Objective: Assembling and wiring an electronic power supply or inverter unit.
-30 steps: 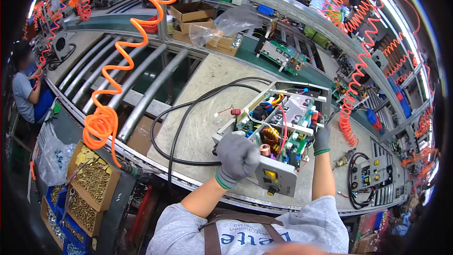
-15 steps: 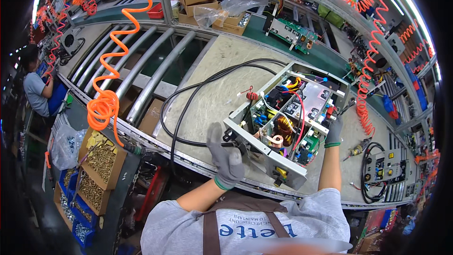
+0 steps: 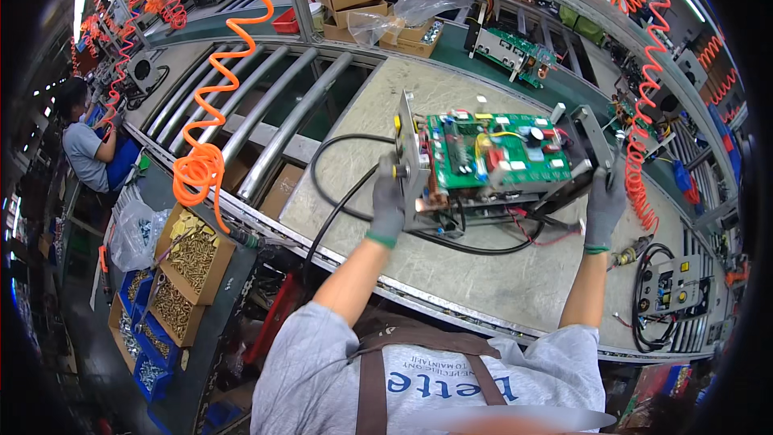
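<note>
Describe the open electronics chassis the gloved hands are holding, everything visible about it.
The open grey metal electronics chassis stands tipped on its side on the speckled workbench, its green circuit board facing the camera with red, yellow and black components. A grey front panel with yellow knobs sits at its left end. The left hand grips that end, the right hand the other. A black cable loops from it across the bench.

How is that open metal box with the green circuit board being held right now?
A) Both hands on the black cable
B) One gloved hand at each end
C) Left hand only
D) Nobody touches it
B: the left hand grips the box at its left end panel and the right hand holds its right end.
</note>
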Demonstrator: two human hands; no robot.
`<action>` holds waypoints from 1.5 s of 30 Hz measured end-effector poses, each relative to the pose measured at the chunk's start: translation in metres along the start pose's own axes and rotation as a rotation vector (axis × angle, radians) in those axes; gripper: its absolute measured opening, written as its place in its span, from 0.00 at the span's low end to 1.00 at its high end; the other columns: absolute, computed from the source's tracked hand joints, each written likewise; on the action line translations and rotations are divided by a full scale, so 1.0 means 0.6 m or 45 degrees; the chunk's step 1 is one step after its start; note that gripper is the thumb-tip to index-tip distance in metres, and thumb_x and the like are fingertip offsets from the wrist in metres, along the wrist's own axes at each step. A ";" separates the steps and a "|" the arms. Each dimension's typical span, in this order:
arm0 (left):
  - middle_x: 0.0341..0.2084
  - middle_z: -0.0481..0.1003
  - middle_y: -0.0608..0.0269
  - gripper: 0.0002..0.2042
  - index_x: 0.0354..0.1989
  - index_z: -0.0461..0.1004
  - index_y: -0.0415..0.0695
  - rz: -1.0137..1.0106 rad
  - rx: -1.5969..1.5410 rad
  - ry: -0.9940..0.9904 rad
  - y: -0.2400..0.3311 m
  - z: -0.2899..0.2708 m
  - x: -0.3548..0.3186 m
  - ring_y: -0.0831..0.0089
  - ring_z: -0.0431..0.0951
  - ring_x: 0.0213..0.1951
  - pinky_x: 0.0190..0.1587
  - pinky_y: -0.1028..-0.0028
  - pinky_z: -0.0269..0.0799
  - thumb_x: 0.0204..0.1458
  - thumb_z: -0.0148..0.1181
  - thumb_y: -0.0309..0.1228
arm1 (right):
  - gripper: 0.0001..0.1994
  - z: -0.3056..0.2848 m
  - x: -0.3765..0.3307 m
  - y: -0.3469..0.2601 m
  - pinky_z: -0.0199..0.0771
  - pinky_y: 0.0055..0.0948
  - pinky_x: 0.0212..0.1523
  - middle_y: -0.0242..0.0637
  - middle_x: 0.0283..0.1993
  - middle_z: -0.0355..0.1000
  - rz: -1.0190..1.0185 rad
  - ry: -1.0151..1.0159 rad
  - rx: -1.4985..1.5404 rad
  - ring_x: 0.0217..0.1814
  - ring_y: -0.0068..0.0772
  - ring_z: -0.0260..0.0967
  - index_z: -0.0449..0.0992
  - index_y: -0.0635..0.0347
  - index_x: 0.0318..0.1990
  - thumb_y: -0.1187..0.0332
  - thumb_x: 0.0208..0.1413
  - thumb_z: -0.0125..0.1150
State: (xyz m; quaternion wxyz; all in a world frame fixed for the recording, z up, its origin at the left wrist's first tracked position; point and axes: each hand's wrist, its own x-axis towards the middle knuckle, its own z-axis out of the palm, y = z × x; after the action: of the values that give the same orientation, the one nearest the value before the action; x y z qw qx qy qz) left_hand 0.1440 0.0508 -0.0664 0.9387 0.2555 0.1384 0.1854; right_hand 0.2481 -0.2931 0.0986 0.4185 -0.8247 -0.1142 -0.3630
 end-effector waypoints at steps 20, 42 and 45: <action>0.59 0.59 0.38 0.38 0.63 0.54 0.32 0.976 2.574 0.519 0.096 -0.107 -0.373 0.42 0.59 0.59 0.62 0.53 0.55 0.47 0.64 0.41 | 0.15 -0.032 -0.045 -0.020 0.58 0.35 0.25 0.43 0.21 0.56 0.037 -0.070 -0.154 0.22 0.33 0.52 0.66 0.63 0.31 0.60 0.58 0.58; 0.43 0.72 0.53 0.18 0.50 0.67 0.37 -0.623 0.308 0.227 -0.047 0.029 -0.284 0.61 0.74 0.46 0.51 0.62 0.72 0.59 0.53 0.39 | 0.17 -0.081 -0.220 0.002 0.71 0.44 0.29 0.39 0.35 0.71 -0.666 -1.340 -0.678 0.32 0.47 0.73 0.71 0.47 0.48 0.69 0.49 0.58; 0.45 0.71 0.49 0.20 0.51 0.65 0.36 -0.701 0.324 0.217 -0.054 0.044 -0.269 0.59 0.74 0.47 0.51 0.61 0.73 0.59 0.53 0.40 | 0.20 -0.091 -0.199 0.086 0.73 0.41 0.30 0.36 0.40 0.73 -0.620 -0.931 -0.563 0.33 0.45 0.75 0.72 0.47 0.50 0.64 0.46 0.63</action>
State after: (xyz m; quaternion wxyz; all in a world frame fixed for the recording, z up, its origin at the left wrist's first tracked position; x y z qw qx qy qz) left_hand 0.0183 -0.0541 -0.0348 0.8992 0.3072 0.3027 -0.0737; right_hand 0.1611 -0.3537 0.0054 0.0691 -0.9165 -0.3633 -0.1527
